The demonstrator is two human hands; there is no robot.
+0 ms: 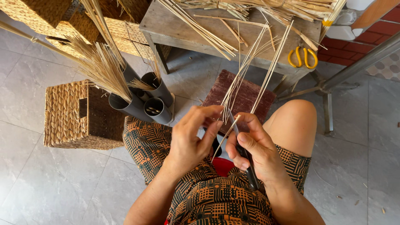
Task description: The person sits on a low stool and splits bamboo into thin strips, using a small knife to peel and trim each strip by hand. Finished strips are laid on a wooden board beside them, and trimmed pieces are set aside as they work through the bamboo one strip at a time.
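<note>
A grey wooden worktop [175, 29] strewn with reed stalks stands at the top, yellow-handled scissors [303, 57] near its right end. A woven basket [68, 114] sits on the tiled floor to the left, beside dark tubes [143, 102] holding dried grass. A dark red stool [246, 96] lies ahead of the knees. Above the patterned lap, the left hand [192, 139] pinches a bunch of thin pale reed strips [250, 73] fanning upward, while the right hand [254, 152] is clenched around a dark-handled knife [246, 158] whose blade touches the strips.
</note>
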